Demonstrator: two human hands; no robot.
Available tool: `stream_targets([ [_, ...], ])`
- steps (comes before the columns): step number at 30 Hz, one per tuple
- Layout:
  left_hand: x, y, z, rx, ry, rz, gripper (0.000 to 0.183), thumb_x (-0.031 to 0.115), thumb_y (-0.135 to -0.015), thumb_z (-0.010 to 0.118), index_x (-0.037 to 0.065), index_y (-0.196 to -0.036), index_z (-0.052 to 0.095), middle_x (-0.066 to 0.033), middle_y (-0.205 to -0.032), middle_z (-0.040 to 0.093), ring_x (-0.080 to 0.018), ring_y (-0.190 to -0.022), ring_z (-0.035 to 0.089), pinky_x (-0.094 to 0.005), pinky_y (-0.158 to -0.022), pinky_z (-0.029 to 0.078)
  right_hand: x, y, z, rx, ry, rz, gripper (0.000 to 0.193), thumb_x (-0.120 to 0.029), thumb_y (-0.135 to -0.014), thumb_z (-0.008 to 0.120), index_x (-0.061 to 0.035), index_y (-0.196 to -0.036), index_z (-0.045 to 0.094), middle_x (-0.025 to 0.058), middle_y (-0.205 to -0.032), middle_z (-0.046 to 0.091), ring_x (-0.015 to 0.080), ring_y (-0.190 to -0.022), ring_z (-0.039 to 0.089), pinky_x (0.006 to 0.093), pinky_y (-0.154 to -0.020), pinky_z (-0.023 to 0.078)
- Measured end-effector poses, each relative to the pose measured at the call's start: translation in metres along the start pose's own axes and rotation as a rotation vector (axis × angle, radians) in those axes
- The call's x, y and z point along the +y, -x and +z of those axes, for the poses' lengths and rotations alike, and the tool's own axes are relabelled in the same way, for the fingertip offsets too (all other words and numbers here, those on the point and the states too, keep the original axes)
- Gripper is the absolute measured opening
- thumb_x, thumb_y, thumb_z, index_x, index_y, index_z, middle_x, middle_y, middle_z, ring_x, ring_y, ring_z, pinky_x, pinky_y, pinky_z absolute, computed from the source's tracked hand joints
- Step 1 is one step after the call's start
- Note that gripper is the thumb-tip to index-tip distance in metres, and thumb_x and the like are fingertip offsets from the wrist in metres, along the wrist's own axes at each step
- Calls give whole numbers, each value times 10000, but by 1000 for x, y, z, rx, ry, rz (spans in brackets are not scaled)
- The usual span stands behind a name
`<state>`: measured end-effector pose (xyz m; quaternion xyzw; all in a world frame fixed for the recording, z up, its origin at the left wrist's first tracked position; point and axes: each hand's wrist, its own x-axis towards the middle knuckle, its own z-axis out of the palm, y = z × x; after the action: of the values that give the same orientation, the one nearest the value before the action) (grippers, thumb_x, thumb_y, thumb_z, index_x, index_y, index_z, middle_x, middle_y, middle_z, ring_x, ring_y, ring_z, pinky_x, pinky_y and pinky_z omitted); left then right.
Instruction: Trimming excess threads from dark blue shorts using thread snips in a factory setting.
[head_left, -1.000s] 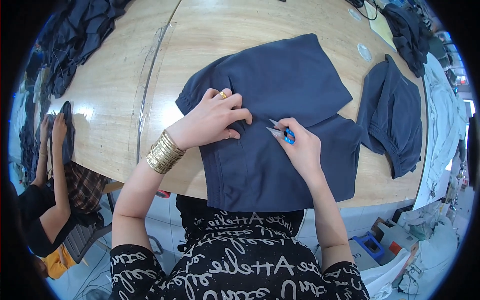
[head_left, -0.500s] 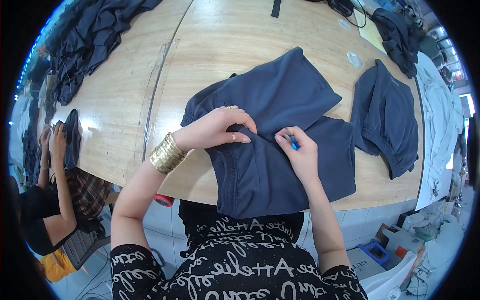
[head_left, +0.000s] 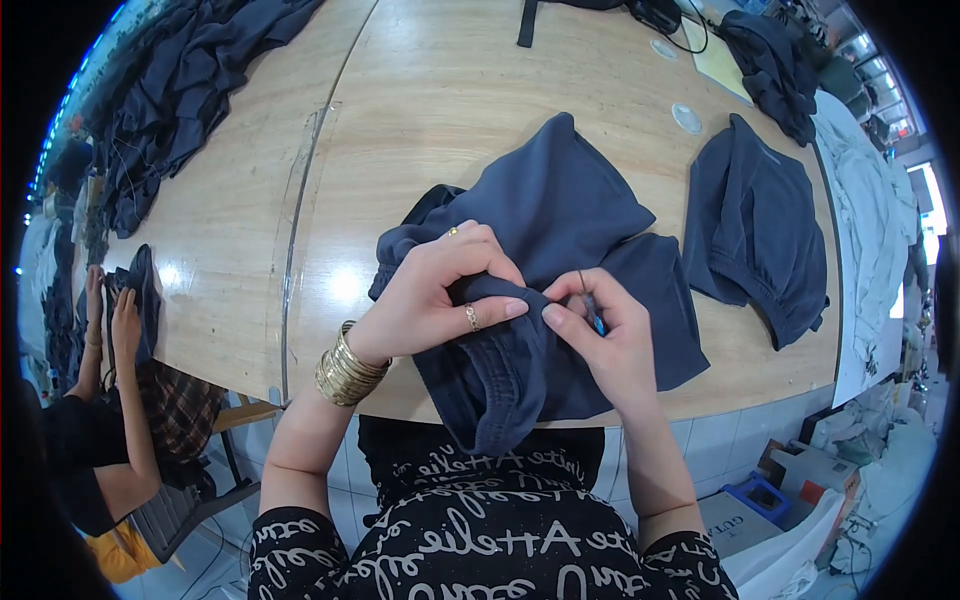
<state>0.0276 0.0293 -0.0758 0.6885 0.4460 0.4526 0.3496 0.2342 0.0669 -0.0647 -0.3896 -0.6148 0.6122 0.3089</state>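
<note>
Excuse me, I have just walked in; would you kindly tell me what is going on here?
A person's left hand and right hand are close together, pinching a dark navy cloth garment with a gathered waistband on the pale wooden table. The right hand also holds a small blue tool, mostly hidden. A second dark navy cloth garment lies to the right. At the far left, another person's hands handle a dark piece of cloth.

Dark blue-grey fabric shorts [head_left: 580, 205]: bunched at gathered waistband [head_left: 493, 395], legs [head_left: 672, 300] extending rightward. Small blue-handled snips [head_left: 599, 325]: mostly hidden.
</note>
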Motion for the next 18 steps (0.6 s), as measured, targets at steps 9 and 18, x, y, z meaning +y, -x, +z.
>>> stream_targets([
  [9,12,2,8,198,-312,113,183,89,-667,756,57,-763,604,-36,-720,506,-201,-679,455,-294,-622,348,-8,13,-8,179,855,-533,256,-288,-758,710,-109,-928,644,8,-661,525,164,-558,484,275,-503,370],
  [18,16,4,17,241,-364,146,191,92,-648,756,73,-765,606,-28,-722,506,-192,-678,453,-294,-631,342,-7,14,2,235,914,-554,239,-304,-760,704,-119,-899,645,-6,-629,483,143,-534,466,274,-483,341],
])
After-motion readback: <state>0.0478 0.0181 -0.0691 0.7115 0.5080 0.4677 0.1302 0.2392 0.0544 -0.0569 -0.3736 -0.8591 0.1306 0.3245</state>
